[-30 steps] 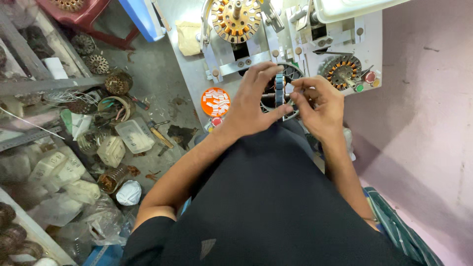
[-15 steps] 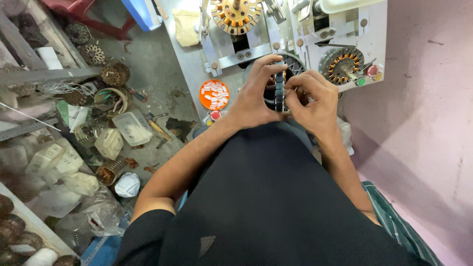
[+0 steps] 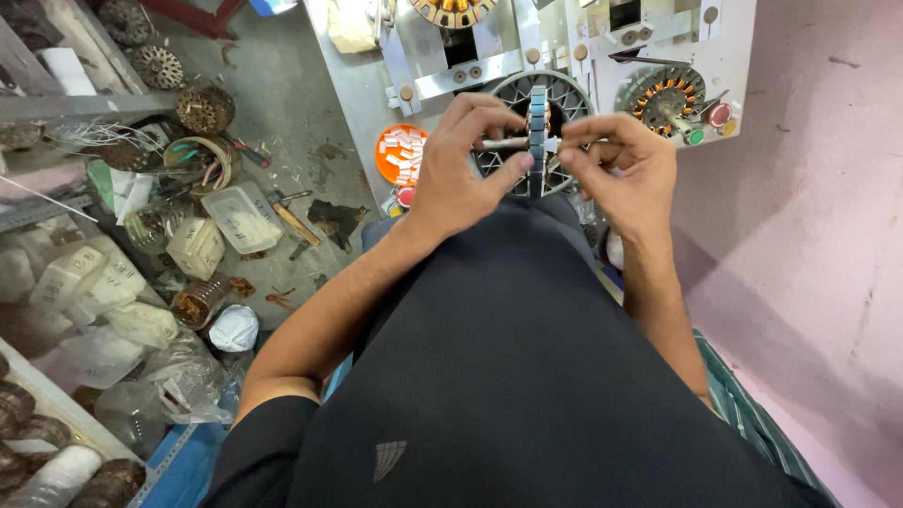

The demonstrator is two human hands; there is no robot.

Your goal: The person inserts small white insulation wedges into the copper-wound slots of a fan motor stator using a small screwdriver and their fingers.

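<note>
Both hands pinch a slotted stator core (image 3: 537,141) edge-on above the lap: left hand (image 3: 461,174) grips its side and shaft, right hand (image 3: 625,169) the other end. Its slots look bare, unlike the copper-wound stator (image 3: 664,98) on the counter (image 3: 362,85) at one o'clock, so winding seems undone.

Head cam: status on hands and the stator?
Left hand and right hand both grip the round slotted metal stator on its shaft, held edge-on. Behind it, white winding machine panel. Nothing between the hands.
</note>
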